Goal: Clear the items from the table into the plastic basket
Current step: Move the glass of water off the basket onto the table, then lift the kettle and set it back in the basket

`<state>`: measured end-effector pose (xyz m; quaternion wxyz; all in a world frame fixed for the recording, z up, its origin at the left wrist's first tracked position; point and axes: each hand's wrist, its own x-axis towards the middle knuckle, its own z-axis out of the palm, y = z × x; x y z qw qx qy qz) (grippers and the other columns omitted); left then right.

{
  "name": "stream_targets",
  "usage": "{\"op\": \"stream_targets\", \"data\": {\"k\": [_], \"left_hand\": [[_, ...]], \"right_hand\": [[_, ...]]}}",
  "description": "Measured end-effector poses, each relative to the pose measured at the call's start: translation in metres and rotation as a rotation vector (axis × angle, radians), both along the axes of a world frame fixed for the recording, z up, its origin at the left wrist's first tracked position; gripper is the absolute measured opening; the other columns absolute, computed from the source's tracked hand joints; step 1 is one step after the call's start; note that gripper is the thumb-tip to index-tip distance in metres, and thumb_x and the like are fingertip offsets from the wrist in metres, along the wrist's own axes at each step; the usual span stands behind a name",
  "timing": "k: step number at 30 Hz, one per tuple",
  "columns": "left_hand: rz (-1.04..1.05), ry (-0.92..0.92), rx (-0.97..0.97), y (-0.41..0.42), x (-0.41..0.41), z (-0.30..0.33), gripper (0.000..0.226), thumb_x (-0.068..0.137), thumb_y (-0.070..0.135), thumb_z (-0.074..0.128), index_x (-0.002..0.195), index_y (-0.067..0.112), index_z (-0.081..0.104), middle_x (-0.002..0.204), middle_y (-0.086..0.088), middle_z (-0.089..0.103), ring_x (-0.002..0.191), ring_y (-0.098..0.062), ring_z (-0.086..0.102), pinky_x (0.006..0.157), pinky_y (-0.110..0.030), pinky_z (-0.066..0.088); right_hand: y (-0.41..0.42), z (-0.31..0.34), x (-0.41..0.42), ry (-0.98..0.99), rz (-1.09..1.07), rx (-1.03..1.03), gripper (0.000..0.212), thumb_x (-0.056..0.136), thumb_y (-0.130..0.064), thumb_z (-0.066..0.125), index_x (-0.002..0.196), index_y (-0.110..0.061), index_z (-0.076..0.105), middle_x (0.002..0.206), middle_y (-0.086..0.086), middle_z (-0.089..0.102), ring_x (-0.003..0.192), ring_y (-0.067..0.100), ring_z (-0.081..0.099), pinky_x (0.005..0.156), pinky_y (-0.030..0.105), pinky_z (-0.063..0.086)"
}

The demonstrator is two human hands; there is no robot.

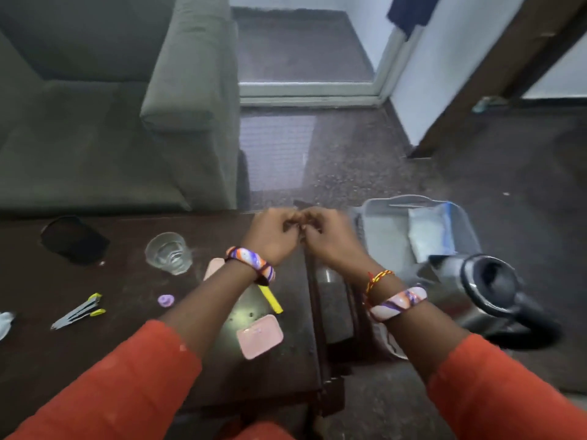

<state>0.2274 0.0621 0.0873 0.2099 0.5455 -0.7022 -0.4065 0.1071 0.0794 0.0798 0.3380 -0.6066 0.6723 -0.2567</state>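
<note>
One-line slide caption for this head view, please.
Both hands, left hand and right hand, meet over the dark table; the glass awaits the plastic basket.

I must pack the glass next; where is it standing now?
In the head view, the glass stands on the table, left of the left hand, between the black pouch and the left wrist.

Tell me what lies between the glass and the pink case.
In the head view, the left forearm crosses between glass and pink case, with a yellow marker beside it.
</note>
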Motion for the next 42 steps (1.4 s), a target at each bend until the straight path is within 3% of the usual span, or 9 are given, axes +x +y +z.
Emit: {"op": "stream_targets", "data": {"k": [5,8,10,15,20,25,33,39,42], "left_hand": [[-0.174,0.100,-0.067,0.007,-0.104,0.039,0.022,0.082,0.003,0.056,0.098,0.006,0.071,0.101,-0.014,0.073,0.094,-0.025,0.067,0.081,-0.023,0.046],[-0.250,0.110,-0.065,0.016,-0.153,0.048,0.022,0.084,0.004,0.057,0.101,0.004,0.070,0.104,-0.017,0.072,0.098,-0.029,0.067,0.087,-0.028,0.051],[-0.269,0.080,-0.043,0.022,-0.176,0.047,0.022,0.085,0.004,0.056,0.103,0.003,0.069,0.106,-0.019,0.071,0.101,-0.032,0.065,0.076,-0.023,0.047],[-0.309,0.026,0.006,0.026,-0.205,0.033,0.023,0.085,0.003,0.056,0.103,0.002,0.068,0.106,-0.021,0.070,0.102,-0.037,0.064,0.078,-0.026,0.044],[-0.290,-0.021,0.017,0.029,-0.212,0.022,0.022,0.085,0.002,0.055,0.102,0.002,0.068,0.105,-0.022,0.070,0.103,-0.035,0.064,0.087,-0.037,0.050],[-0.268,-0.065,0.016,0.033,-0.206,0.016,0.021,0.086,0.004,0.054,0.101,0.002,0.068,0.105,-0.020,0.070,0.095,-0.026,0.064,0.087,-0.034,0.049],[-0.193,-0.018,-0.004,0.026,-0.181,0.030,0.019,0.086,0.005,0.055,0.099,0.005,0.069,0.087,-0.010,0.066,0.093,-0.024,0.063,0.092,-0.041,0.050],[-0.036,0.133,-0.064,0.007,-0.125,0.049,0.017,0.089,0.004,0.053,0.097,0.009,0.067,0.097,-0.015,0.067,0.091,-0.026,0.063,0.076,-0.040,0.054],[0.114,0.179,-0.112,-0.004,-0.081,0.051,0.018,0.088,0.001,0.053,0.097,0.006,0.067,0.090,-0.011,0.065,0.084,-0.022,0.062,0.057,-0.019,0.052]], "right_hand": [[0.037,0.042,-0.111,-0.044,-0.177,-0.158,0.024,0.086,-0.004,0.054,0.106,-0.008,0.065,0.087,0.010,0.070,0.081,0.025,0.069,0.075,0.036,0.055],[0.063,0.047,-0.178,0.133,-0.317,-0.254,0.028,0.086,-0.011,0.058,0.113,-0.011,0.065,0.086,0.001,0.065,0.078,0.014,0.061,0.078,0.023,0.047],[0.082,0.043,-0.221,0.217,-0.423,-0.220,0.028,0.086,-0.016,0.060,0.113,-0.011,0.065,0.091,0.006,0.068,0.082,0.012,0.057,0.083,0.024,0.044],[0.135,0.013,-0.287,0.007,-0.458,0.223,0.061,0.087,-0.057,0.042,0.067,-0.003,0.062,0.070,0.010,0.059,0.070,0.019,0.052,0.071,0.031,0.039],[0.168,-0.032,-0.288,-0.266,-0.618,0.224,0.074,0.088,-0.059,0.037,0.080,0.008,0.069,0.083,0.022,0.072,0.075,0.029,0.068,0.083,0.039,0.051],[0.167,-0.042,-0.277,-0.386,-0.721,0.101,0.065,0.080,-0.061,0.047,0.052,-0.003,0.057,0.045,0.011,0.054,0.036,0.013,0.050,0.051,0.025,0.041],[0.141,-0.010,-0.259,-0.351,-0.775,-0.056,0.083,0.065,-0.075,0.037,0.056,0.004,0.060,0.052,0.021,0.056,0.040,0.019,0.048,0.057,0.031,0.042],[0.108,0.061,-0.236,-0.351,-0.586,-0.186,0.067,0.060,-0.064,0.046,0.058,0.000,0.063,0.055,0.022,0.057,0.042,0.023,0.047,0.054,0.034,0.039],[0.082,0.101,-0.202,-0.368,-0.444,-0.218,0.051,0.060,-0.057,0.052,0.052,-0.008,0.062,0.040,0.004,0.056,0.039,0.021,0.046,0.049,0.029,0.039]]}}
